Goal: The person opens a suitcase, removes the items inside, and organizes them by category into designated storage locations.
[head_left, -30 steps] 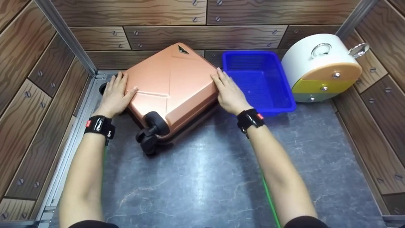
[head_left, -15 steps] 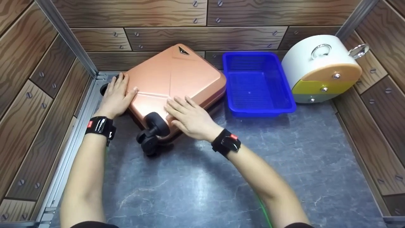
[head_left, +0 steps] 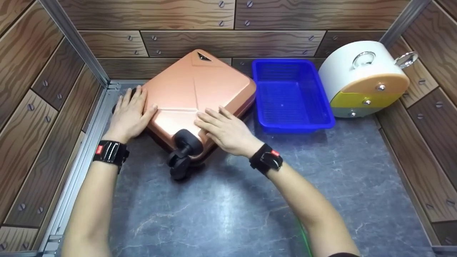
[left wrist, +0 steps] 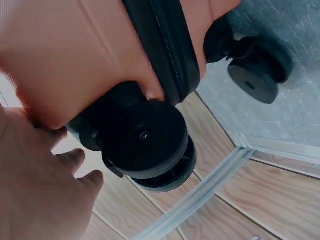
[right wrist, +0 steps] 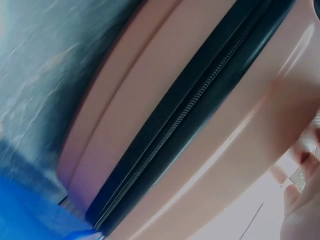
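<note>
A rose-gold hard-shell suitcase (head_left: 200, 85) lies flat and turned at an angle on the grey floor. My left hand (head_left: 129, 113) rests on its left edge, fingers extended, close to one of the black wheels (left wrist: 147, 137). My right hand (head_left: 230, 132) lies with straight fingers on the near right edge, its fingertips on the top shell. Another black double wheel (head_left: 184, 157) sticks out at the near corner between the hands. In the right wrist view a dark zipper (right wrist: 190, 107) runs along the suitcase's side.
A blue plastic basket (head_left: 294, 126) stands right beside the suitcase's right corner. To its right is a white rounded drawer box (head_left: 357, 78) with orange, yellow and grey-green drawers. Wood-patterned walls (head_left: 185, 43) with metal corner rails (head_left: 76, 43) enclose the floor.
My right hand has moved from the suitcase's right corner to its near edge. The suitcase's near wheel end has swung slightly to the right. My left hand stays at the left edge.
</note>
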`<move>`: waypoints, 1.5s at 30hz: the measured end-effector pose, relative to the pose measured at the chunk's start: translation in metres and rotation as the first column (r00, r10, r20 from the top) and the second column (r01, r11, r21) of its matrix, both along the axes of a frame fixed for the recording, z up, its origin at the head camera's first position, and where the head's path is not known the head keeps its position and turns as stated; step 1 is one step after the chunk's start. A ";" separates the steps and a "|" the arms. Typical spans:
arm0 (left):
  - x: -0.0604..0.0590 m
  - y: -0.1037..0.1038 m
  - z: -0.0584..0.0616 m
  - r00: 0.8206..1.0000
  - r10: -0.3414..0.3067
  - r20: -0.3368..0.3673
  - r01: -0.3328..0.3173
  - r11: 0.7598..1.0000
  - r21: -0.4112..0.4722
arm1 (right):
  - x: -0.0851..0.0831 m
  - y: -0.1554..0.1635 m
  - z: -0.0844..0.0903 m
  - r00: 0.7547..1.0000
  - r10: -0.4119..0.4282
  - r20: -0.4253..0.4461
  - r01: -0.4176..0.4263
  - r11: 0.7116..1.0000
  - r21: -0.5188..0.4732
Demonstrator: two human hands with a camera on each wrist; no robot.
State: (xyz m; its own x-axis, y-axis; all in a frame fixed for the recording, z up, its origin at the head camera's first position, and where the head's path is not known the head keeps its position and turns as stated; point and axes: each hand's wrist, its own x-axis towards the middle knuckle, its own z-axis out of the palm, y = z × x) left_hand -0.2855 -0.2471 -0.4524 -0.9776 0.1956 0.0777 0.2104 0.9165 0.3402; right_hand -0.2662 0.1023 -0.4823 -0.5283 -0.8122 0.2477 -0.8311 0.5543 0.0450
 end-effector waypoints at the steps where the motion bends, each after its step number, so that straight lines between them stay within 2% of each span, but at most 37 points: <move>1: 0.002 0.000 0.000 1.000 -0.008 -0.003 0.008 1.000 0.003 | -0.001 0.004 0.000 1.000 0.002 -0.004 -0.002 1.000 -0.008; 9: 0.016 0.001 -0.005 0.997 -0.072 -0.032 0.074 0.994 0.078 | -0.010 0.034 -0.003 1.000 -0.005 -0.021 0.004 0.998 -0.069; 14: 0.021 0.002 -0.009 0.996 -0.091 -0.016 0.093 0.984 0.149 | -0.018 0.052 -0.004 1.000 -0.027 -0.013 0.025 0.992 -0.122; 17: 0.024 0.008 -0.011 0.994 -0.112 -0.006 0.111 0.982 0.154 | -0.023 0.064 -0.006 0.999 -0.043 -0.013 0.040 0.987 -0.158; 20: 0.027 0.017 -0.011 0.993 -0.115 -0.010 0.115 0.986 0.120 | -0.028 0.076 -0.006 0.998 -0.063 -0.002 0.061 0.981 -0.183; 28: 0.036 0.053 -0.009 0.999 -0.032 -0.022 0.033 0.998 0.046 | -0.038 0.097 -0.003 0.986 -0.135 0.097 0.152 0.968 -0.202; 37: 0.045 0.095 -0.012 0.991 0.076 -0.109 -0.078 0.997 -0.012 | -0.052 0.114 0.004 0.967 -0.214 0.137 0.238 0.951 -0.199; 42: 0.046 0.109 -0.016 0.983 0.096 -0.156 -0.100 0.995 -0.018 | -0.058 0.120 0.007 0.956 -0.244 0.164 0.275 0.939 -0.204; 45: 0.044 0.111 -0.017 0.983 0.092 -0.160 -0.096 0.995 -0.016 | -0.059 0.121 0.008 0.955 -0.243 0.173 0.277 0.935 -0.219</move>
